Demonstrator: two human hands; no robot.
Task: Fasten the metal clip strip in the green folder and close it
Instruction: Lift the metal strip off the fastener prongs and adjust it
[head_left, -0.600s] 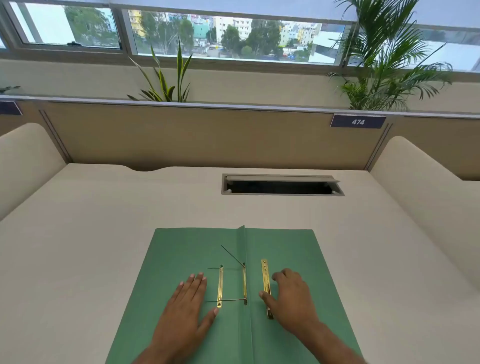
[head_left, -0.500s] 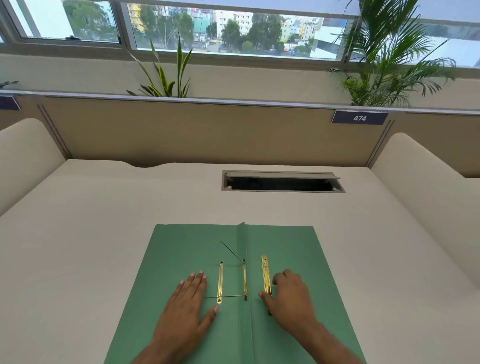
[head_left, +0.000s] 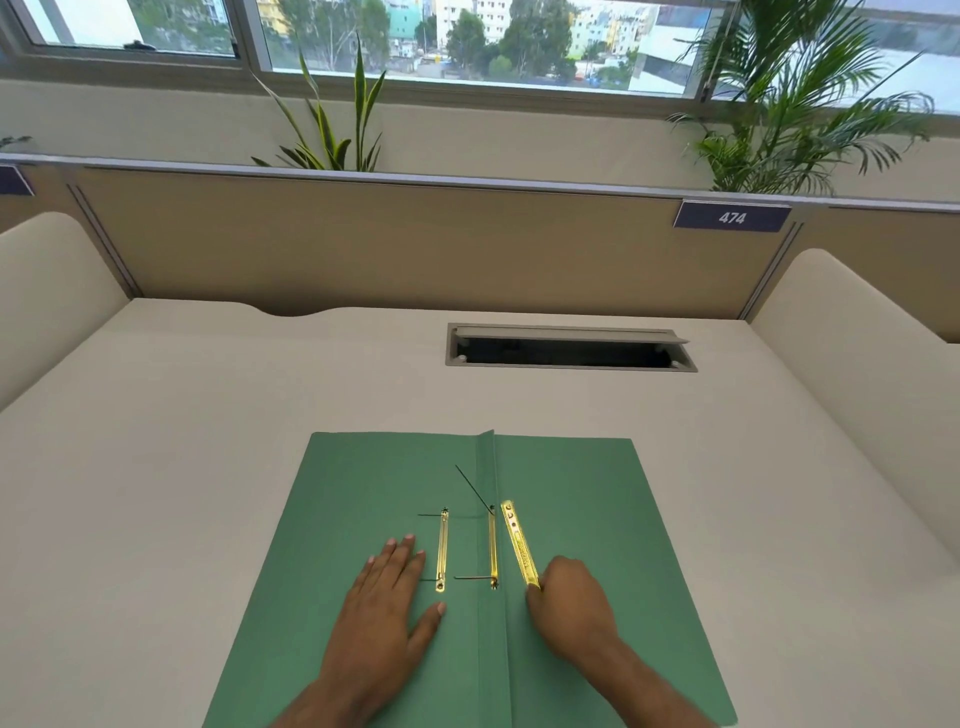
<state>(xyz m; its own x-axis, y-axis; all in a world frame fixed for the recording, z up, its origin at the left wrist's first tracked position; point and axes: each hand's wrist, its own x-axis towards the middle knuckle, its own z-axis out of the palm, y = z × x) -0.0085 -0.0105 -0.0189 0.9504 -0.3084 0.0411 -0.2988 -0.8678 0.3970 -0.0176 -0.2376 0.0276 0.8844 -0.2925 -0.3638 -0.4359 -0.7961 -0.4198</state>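
The green folder (head_left: 582, 499) lies open and flat on the desk in front of me. Two brass fastener bars sit near its spine: one (head_left: 442, 551) on the left flap and one (head_left: 493, 548) along the fold, with thin prongs sticking out sideways and upward. My left hand (head_left: 384, 618) presses flat on the left flap, fingers spread, beside the left bar. My right hand (head_left: 571, 608) pinches the near end of the loose brass clip strip (head_left: 519, 543), which slants on the right flap with its far end leaning toward the spine.
The cream desk (head_left: 208, 426) has an open cable slot (head_left: 569, 349) behind the folder. Beige partition walls rise at the back and both sides, with a "474" sign (head_left: 731, 217). Plants stand behind the partition under the windows.
My right hand has closed on the near end of the loose strip and swung it from parallel with the spine to a slant. The left hand has stayed flat on the flap.
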